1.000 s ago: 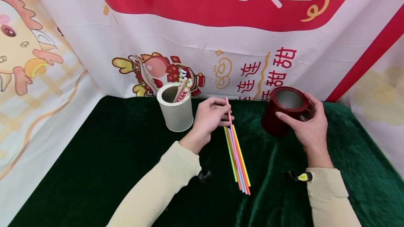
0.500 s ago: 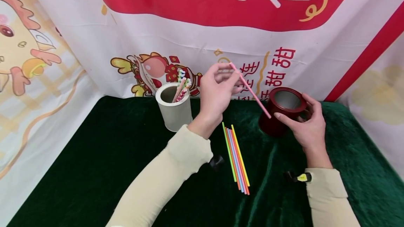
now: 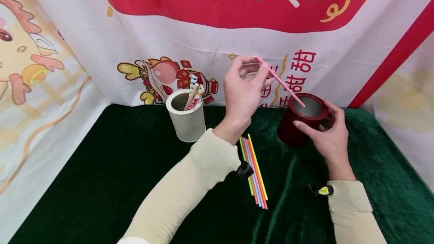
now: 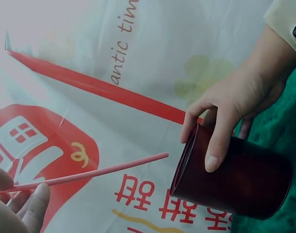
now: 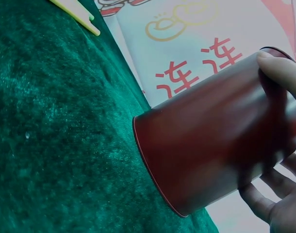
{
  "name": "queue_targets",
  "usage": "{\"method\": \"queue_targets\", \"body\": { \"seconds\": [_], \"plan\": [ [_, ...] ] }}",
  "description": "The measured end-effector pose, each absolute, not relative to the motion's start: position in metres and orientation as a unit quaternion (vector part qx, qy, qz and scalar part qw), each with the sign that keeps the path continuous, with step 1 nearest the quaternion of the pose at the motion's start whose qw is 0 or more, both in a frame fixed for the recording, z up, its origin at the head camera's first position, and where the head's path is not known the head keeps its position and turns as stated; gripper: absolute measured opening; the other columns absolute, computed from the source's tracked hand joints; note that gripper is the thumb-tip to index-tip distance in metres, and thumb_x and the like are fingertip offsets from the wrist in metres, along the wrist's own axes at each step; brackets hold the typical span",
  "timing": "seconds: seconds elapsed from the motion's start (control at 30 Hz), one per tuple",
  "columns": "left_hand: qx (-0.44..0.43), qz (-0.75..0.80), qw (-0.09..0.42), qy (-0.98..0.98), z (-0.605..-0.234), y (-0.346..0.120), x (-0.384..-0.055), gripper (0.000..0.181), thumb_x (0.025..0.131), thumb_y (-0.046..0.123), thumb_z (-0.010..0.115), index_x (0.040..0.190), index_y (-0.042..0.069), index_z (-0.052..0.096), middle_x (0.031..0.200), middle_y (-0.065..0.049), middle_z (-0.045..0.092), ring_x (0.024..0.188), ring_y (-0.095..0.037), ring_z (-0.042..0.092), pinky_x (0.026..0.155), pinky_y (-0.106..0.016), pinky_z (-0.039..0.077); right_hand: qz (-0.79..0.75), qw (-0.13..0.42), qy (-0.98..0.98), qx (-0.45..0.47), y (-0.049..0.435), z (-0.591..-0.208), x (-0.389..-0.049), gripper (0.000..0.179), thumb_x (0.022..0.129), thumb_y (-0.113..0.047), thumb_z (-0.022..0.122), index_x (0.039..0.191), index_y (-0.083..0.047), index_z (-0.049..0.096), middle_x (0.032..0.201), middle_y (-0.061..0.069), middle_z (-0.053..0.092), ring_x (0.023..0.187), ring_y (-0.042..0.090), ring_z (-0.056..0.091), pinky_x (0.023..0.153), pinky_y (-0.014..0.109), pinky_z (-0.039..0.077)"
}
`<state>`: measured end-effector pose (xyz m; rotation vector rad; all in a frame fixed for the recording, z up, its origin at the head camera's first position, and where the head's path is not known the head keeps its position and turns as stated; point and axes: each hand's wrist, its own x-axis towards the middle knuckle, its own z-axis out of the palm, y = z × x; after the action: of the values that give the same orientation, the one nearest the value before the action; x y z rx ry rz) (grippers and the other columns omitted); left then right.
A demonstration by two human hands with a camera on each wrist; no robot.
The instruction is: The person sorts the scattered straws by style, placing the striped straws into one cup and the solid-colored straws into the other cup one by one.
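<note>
My left hand (image 3: 244,87) pinches a pink straw (image 3: 283,84) near its upper end, thumb against fingers. The straw slants down to the right, and its lower tip overlaps the mouth of a dark red cup (image 3: 293,127) in the head view. In the left wrist view that tip (image 4: 163,156) stands just short of the cup's rim. My right hand (image 3: 327,134) grips the cup around its upper right side, thumb in front and fingers behind. The right wrist view shows the cup's smooth wall (image 5: 201,141) and its base at the green cloth.
Several coloured straws (image 3: 255,176) lie side by side on the dark green cloth (image 3: 101,183), partly under my left wrist. A grey-white cup (image 3: 189,123) holding several patterned straws (image 3: 194,97) stands at the left. A printed white curtain (image 3: 190,40) hangs behind the table.
My left hand has lifted the pink straw from beside the other straws and carried it up and right, tilting it toward the dark red cup. My right hand has stayed on the cup.
</note>
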<state>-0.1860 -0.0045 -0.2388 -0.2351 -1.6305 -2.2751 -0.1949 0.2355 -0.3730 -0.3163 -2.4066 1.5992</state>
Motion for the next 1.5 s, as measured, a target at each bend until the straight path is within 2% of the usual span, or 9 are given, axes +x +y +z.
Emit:
{"method": "queue_targets", "body": {
  "seconds": [0.2,0.43,0.63,0.9,0.93,1.07,1.17,1.37,1.5],
  "plan": [
    [-0.087,-0.792,0.165,-0.581,-0.239,0.001,-0.189,0.022,0.102,0.005,0.073,0.122,-0.001,0.066,0.112,-0.019,0.076,0.098,-0.029,0.081,0.085,-0.035,0.067,0.542,0.124,-0.825,-0.105,0.234,-0.374,-0.196,0.101,0.084,-0.05,0.091,0.163,-0.05,0.028,0.173,-0.011,0.038,0.157,0.022,0.037,0.127,0.058,0.04],
    [-0.087,-0.766,0.121,-0.625,-0.248,0.012,-0.195,0.019,0.103,0.008,0.072,0.121,0.003,0.068,0.113,-0.014,0.076,0.099,-0.022,0.08,0.083,-0.029,0.066,0.542,0.128,-0.823,-0.111,0.236,-0.375,-0.194,0.1,0.084,-0.05,0.091,0.163,-0.049,0.03,0.172,-0.013,0.039,0.156,0.02,0.039,0.126,0.057,0.041],
    [-0.081,-0.755,0.125,-0.639,-0.262,0.021,-0.2,0.013,0.102,0.006,0.073,0.115,0.005,0.072,0.112,-0.018,0.079,0.098,-0.026,0.082,0.08,-0.028,0.066,0.543,0.126,-0.823,-0.112,0.236,-0.375,-0.193,0.1,0.083,-0.051,0.09,0.163,-0.049,0.029,0.172,-0.013,0.039,0.157,0.02,0.039,0.126,0.057,0.04],
    [-0.085,-0.69,0.145,-0.704,-0.275,0.03,-0.205,0.016,0.101,0.012,0.076,0.117,0.008,0.076,0.109,-0.009,0.082,0.09,-0.002,0.073,0.081,-0.014,0.059,0.543,0.123,-0.823,-0.11,0.234,-0.374,-0.195,0.1,0.083,-0.053,0.09,0.162,-0.05,0.029,0.172,-0.013,0.039,0.157,0.02,0.039,0.126,0.057,0.04],
    [-0.085,-0.687,0.144,-0.707,-0.277,0.031,-0.206,0.016,0.101,0.011,0.076,0.117,0.008,0.076,0.109,-0.009,0.082,0.09,-0.002,0.073,0.081,-0.014,0.059,0.543,0.124,-0.823,-0.109,0.234,-0.374,-0.195,0.1,0.083,-0.052,0.09,0.162,-0.049,0.029,0.172,-0.013,0.039,0.157,0.02,0.039,0.126,0.057,0.04],
    [-0.082,-0.701,0.121,-0.698,-0.284,0.034,-0.207,0.013,0.102,0.008,0.074,0.114,0.007,0.075,0.107,-0.011,0.08,0.092,-0.021,0.08,0.074,-0.018,0.062,0.54,0.126,-0.825,-0.11,0.233,-0.373,-0.195,0.1,0.083,-0.052,0.09,0.163,-0.049,0.029,0.172,-0.013,0.039,0.156,0.02,0.039,0.126,0.057,0.041],
    [-0.078,-0.711,0.099,-0.691,-0.29,0.037,-0.207,0.012,0.102,0.006,0.074,0.114,0.006,0.073,0.106,-0.011,0.079,0.094,-0.029,0.081,0.069,-0.02,0.064,0.54,0.126,-0.825,-0.11,0.234,-0.374,-0.195,0.1,0.084,-0.051,0.09,0.162,-0.049,0.029,0.172,-0.013,0.039,0.156,0.02,0.04,0.126,0.057,0.041],
    [-0.086,-0.683,0.079,-0.721,-0.299,0.044,-0.212,0.013,0.102,0.008,0.073,0.115,0.006,0.074,0.101,-0.006,0.078,0.08,-0.008,0.076,0.069,-0.017,0.062,0.542,0.131,-0.824,-0.106,0.234,-0.377,-0.196,0.099,0.084,-0.049,0.091,0.162,-0.05,0.029,0.171,-0.012,0.04,0.155,0.019,0.04,0.127,0.057,0.04],
    [-0.092,-0.656,0.088,-0.744,-0.302,0.049,-0.214,0.011,0.101,0.008,0.074,0.112,0.009,0.075,0.096,-0.003,0.079,0.076,0.002,0.07,0.072,-0.013,0.059,0.541,0.133,-0.824,-0.106,0.234,-0.376,-0.196,0.1,0.084,-0.049,0.091,0.162,-0.05,0.029,0.171,-0.012,0.041,0.155,0.019,0.04,0.127,0.058,0.039]
  ]
}}
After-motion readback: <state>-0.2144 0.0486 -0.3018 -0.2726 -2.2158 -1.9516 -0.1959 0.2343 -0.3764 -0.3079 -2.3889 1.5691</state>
